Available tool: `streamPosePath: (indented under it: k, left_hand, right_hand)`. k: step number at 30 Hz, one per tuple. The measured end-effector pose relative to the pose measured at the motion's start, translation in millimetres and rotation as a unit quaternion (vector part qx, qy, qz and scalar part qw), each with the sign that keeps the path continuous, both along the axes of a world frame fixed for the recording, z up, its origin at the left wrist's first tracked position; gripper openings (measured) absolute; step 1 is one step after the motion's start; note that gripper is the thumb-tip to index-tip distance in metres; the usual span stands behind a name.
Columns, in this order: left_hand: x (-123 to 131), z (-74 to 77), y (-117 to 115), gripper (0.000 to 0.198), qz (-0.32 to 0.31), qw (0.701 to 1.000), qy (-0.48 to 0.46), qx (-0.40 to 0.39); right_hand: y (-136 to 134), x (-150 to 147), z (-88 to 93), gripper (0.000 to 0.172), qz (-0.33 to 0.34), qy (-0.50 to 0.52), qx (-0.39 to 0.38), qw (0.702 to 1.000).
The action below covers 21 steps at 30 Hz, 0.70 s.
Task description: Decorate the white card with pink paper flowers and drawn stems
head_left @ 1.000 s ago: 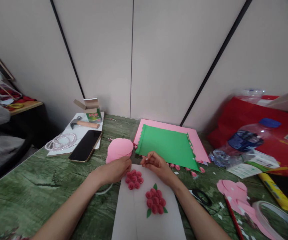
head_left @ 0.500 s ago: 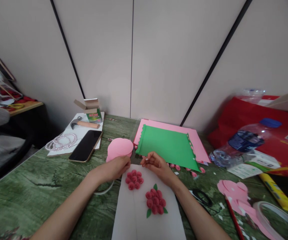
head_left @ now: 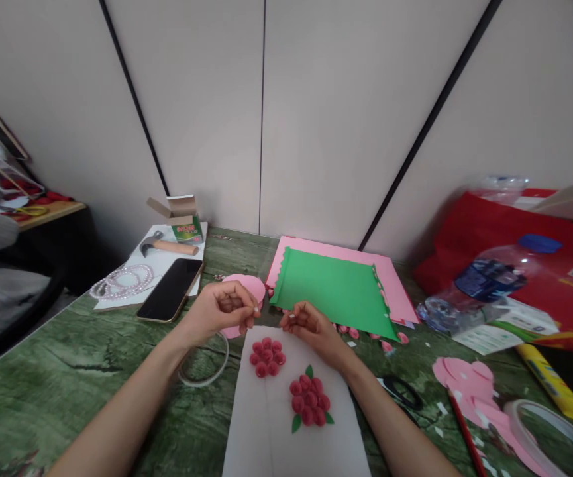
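Before you spreads a green worktop (head_left: 42,351), with a white sheet (head_left: 251,437) at six o'clock. Your left hand (head_left: 229,308) is off its eleven o'clock corner, your right hand (head_left: 316,331) at twelve. The near flower cluster (head_left: 310,399) has three green leaves (head_left: 297,423) — seemingly complete; the far flower cluster (head_left: 266,356), toward eleven, shows none — seemingly unfinished. Each grip pinches a tiny white scrap (head_left: 256,309).

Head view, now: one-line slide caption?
Left hand pinching a tiny white piece, right hand nearby, beyond two red flower clusters, one with green leaves, on a white sheet.
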State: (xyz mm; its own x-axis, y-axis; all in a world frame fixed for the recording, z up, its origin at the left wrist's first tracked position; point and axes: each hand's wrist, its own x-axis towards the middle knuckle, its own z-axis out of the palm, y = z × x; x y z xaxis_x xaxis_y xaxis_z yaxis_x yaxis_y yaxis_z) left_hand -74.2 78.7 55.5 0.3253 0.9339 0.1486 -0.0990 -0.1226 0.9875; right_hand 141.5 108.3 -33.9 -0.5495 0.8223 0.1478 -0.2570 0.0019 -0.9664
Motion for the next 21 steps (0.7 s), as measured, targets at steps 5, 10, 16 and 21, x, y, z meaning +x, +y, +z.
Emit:
streamPosePath:
  k: [5, 10, 16, 21]
  left_hand:
    - [-0.3, 6.4, -4.3, 0.017, -0.03, 0.99, -0.134, -0.021]
    - [-6.5, 5.6, -3.8, 0.024, -0.05, 0.976, -0.211, -0.037]
    - [-6.1, 3.3, -3.0, 0.023, -0.031, 0.97, -0.232, -0.062]
    - [-6.0, 9.9, -6.1, 0.025, -0.002, 0.967, -0.244, -0.069]
  right_hand:
    - [0.0, 0.3, -0.9, 0.023, 0.007, 0.012, 0.005, 1.0]
    - [0.0, -0.1, -1.0, 0.023, 0.008, 0.015, -0.001, 1.0]
    - [-0.6, -0.5, 0.7, 0.024, 0.003, 0.005, -0.003, 1.0]
    - [-0.7, -0.7, 1.6, 0.024, 0.007, 0.006, 0.003, 1.0]
